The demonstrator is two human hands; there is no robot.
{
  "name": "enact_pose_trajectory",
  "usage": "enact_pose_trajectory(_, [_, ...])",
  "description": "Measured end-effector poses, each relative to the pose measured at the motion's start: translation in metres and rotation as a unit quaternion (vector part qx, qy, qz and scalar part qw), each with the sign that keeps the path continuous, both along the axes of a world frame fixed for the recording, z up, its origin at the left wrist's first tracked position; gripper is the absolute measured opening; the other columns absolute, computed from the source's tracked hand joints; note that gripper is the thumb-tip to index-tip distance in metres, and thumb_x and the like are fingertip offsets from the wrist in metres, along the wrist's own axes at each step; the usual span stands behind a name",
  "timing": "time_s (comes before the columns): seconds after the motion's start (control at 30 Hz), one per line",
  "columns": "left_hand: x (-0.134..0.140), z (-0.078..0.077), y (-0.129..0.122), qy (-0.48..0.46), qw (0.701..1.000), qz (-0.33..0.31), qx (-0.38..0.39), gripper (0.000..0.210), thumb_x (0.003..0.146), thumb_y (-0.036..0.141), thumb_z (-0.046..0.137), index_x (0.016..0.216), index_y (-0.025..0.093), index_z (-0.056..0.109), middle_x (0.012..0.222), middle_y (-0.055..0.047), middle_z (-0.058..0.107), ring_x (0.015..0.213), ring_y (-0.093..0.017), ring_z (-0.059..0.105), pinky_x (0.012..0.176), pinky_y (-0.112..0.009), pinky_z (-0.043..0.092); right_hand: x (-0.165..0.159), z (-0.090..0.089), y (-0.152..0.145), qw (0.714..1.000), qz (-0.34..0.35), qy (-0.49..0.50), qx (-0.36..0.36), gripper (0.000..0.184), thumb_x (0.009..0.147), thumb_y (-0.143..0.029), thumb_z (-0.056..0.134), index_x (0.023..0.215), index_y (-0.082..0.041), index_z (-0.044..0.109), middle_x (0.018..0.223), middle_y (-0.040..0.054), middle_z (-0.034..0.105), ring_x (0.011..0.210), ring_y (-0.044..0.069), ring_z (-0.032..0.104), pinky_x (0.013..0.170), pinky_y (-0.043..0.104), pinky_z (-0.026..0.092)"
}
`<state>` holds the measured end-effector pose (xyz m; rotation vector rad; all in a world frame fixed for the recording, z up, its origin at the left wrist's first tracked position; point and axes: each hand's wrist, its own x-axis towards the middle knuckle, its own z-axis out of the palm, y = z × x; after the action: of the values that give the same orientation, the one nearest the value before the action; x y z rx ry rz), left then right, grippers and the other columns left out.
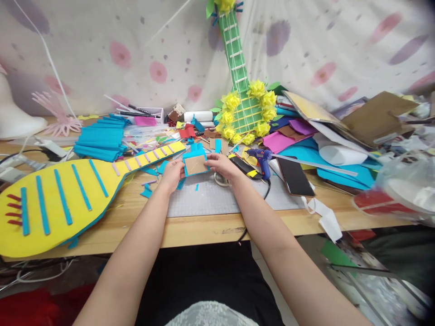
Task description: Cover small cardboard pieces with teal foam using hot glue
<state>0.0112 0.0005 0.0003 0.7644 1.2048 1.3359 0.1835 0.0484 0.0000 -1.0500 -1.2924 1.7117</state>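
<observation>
Between my two hands is a small brown cardboard piece (196,165) with blue paper folded around its edges. My left hand (172,174) is closed on its left edge, and my right hand (220,165) grips its right edge. Loose blue paper scraps (147,191) lie left of my left hand. A roll of tape (221,180) sits just under my right hand, partly hidden. Beneath my hands spreads a grey cutting mat (204,199).
A yellow cardboard lute shape (64,190) lies at left. At the back stands a green paper guitar (243,111) with yellow flowers. A blue glue gun (263,160) and black phone (295,175) are at right, near piled paper and a plastic bag (401,190).
</observation>
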Motion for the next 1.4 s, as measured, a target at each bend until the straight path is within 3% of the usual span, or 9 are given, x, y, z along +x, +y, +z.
enact_pose_trajectory(0.17, [0.001, 0.002, -0.002, 0.008, 1.0, -0.02, 0.0, 0.013, 0.058, 0.013, 0.05, 0.07, 0.015, 0.056, 0.056, 0.001, 0.062, 0.051, -0.011, 0.06, 0.05, -0.02, 0.048, -0.005, -0.002, 0.001, 1.0, -0.019, -0.01, 0.001, 0.021, 0.055, -0.015, 0.065, 0.075, -0.018, 0.058, 0.076, -0.0024, 0.062, 0.071, 0.01, 0.058, 0.06, 0.02, 0.043])
enact_pose_trajectory(0.37, [0.0, 0.006, -0.004, -0.016, 0.999, -0.034, -0.006, 0.035, 0.06, 0.011, 0.05, 0.093, 0.015, 0.059, 0.057, 0.004, 0.061, 0.049, -0.01, 0.058, 0.055, -0.024, 0.051, -0.002, -0.005, 0.004, 0.998, 0.018, 0.055, -0.012, 0.033, 0.053, -0.013, 0.062, 0.084, -0.022, 0.058, 0.072, -0.0046, 0.06, 0.067, 0.01, 0.058, 0.061, 0.022, 0.047])
enact_pose_trajectory(0.5, [-0.005, 0.008, -0.005, -0.046, 0.996, -0.081, 0.003, 0.028, 0.063, 0.015, 0.049, 0.089, 0.015, 0.058, 0.057, 0.003, 0.06, 0.048, -0.011, 0.057, 0.05, -0.021, 0.048, -0.001, -0.006, 0.004, 0.996, 0.03, 0.077, -0.021, 0.03, 0.052, -0.011, 0.06, 0.08, -0.022, 0.057, 0.069, -0.0047, 0.06, 0.067, 0.01, 0.058, 0.065, 0.023, 0.048])
enact_pose_trajectory(0.63, [-0.009, 0.007, -0.003, -0.075, 0.993, -0.088, -0.008, 0.019, 0.069, 0.023, 0.047, 0.084, 0.017, 0.056, 0.056, 0.002, 0.059, 0.046, -0.012, 0.056, 0.043, -0.02, 0.044, -0.002, -0.003, 0.002, 0.996, 0.03, 0.078, -0.025, 0.033, 0.052, -0.009, 0.059, 0.082, -0.021, 0.058, 0.069, -0.0047, 0.062, 0.068, 0.011, 0.059, 0.066, 0.024, 0.049])
enact_pose_trajectory(0.8, [-0.011, 0.007, -0.003, -0.035, 0.995, -0.087, -0.013, 0.015, 0.068, 0.027, 0.054, 0.077, 0.016, 0.057, 0.059, 0.0, 0.062, 0.049, -0.013, 0.059, 0.045, -0.022, 0.046, -0.001, 0.001, -0.002, 0.997, 0.05, 0.06, -0.017, 0.034, 0.052, -0.01, 0.06, 0.084, -0.022, 0.06, 0.077, -0.0045, 0.064, 0.077, 0.013, 0.061, 0.072, 0.026, 0.049])
enact_pose_trajectory(0.9, [-0.013, 0.007, -0.004, -0.012, 0.995, -0.095, -0.009, 0.016, 0.063, 0.021, 0.06, 0.078, 0.014, 0.061, 0.058, 0.0, 0.062, 0.048, -0.013, 0.058, 0.045, -0.023, 0.046, 0.001, 0.003, -0.003, 0.996, 0.072, 0.051, -0.02, 0.037, 0.051, -0.01, 0.061, 0.086, -0.022, 0.06, 0.083, -0.0042, 0.065, 0.081, 0.014, 0.061, 0.075, 0.027, 0.049])
enact_pose_trajectory(1.13, [-0.016, 0.003, -0.004, 0.035, 0.987, -0.147, -0.051, 0.02, 0.061, 0.018, 0.067, 0.081, 0.014, 0.068, 0.069, -0.006, 0.068, 0.063, -0.019, 0.065, 0.047, -0.024, 0.05, 0.0, 0.004, -0.003, 0.991, 0.129, 0.038, -0.003, 0.041, 0.051, -0.01, 0.059, 0.09, -0.022, 0.062, 0.087, -0.0038, 0.065, 0.08, 0.013, 0.06, 0.069, 0.023, 0.047])
enact_pose_trajectory(1.27, [-0.018, 0.005, -0.004, 0.042, 0.985, -0.162, -0.052, 0.014, 0.06, 0.02, 0.068, 0.073, 0.015, 0.067, 0.068, -0.006, 0.068, 0.061, -0.018, 0.064, 0.05, -0.025, 0.052, -0.005, 0.009, 0.0, 0.993, 0.119, 0.011, 0.011, 0.039, 0.052, -0.01, 0.058, 0.088, -0.02, 0.064, 0.081, -0.0034, 0.065, 0.074, 0.012, 0.059, 0.066, 0.022, 0.046])
enact_pose_trajectory(1.4, [-0.02, 0.007, -0.003, 0.05, 0.983, -0.168, -0.063, 0.007, 0.055, 0.016, 0.069, 0.061, 0.016, 0.064, 0.054, -0.003, 0.062, 0.049, -0.013, 0.058, 0.046, -0.023, 0.05, -0.009, 0.021, 0.0, 0.99, 0.132, -0.023, 0.041, 0.031, 0.052, -0.006, 0.055, 0.079, -0.018, 0.066, 0.07, -0.0042, 0.063, 0.069, 0.011, 0.057, 0.064, 0.021, 0.045])
